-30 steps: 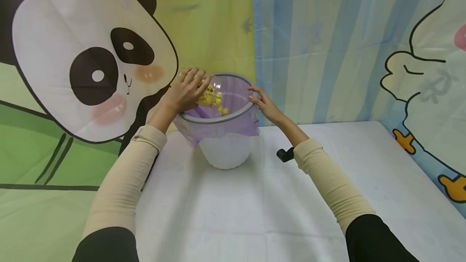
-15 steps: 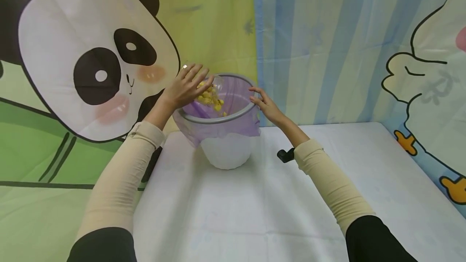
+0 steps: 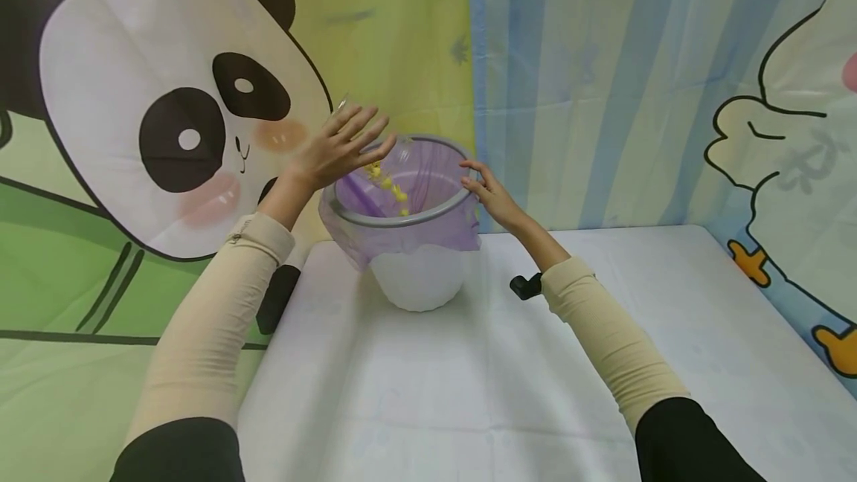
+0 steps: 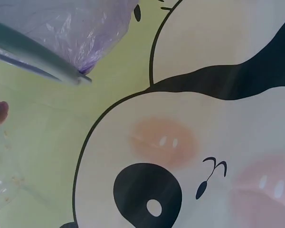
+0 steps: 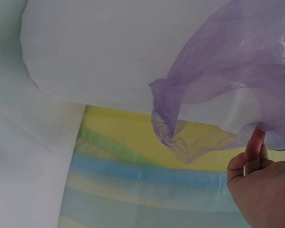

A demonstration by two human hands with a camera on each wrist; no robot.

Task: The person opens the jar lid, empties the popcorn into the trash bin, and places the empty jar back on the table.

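In the head view, my left hand (image 3: 344, 141) holds a clear plastic container, tipped over the left side of a white trash bin (image 3: 418, 277). Most of the container is hidden behind the fingers; its transparent wall (image 4: 4, 185) shows faintly in the left wrist view, beside a fingertip. Yellow popcorn (image 3: 388, 184) tumbles from it into the bin. A purple bag (image 3: 428, 169) lines the bin, its edge folded over outside, and a grey ring (image 3: 402, 220) circles the rim. My right hand (image 3: 492, 193) grips the rim on the right side; in the right wrist view its fingers touch the bag (image 5: 218, 71).
The bin stands on a white-covered table (image 3: 428, 378) near its back edge. Behind hangs a printed curtain with a panda (image 3: 100, 95) at left and blue stripes (image 3: 569, 80) at right. A small black device (image 3: 525, 286) sits at my right wrist.
My left hand has risen slightly and tipped the container further. The popcorn bunched in it has thinned to a few pieces dropping into the bin. My right hand stays at the rim.
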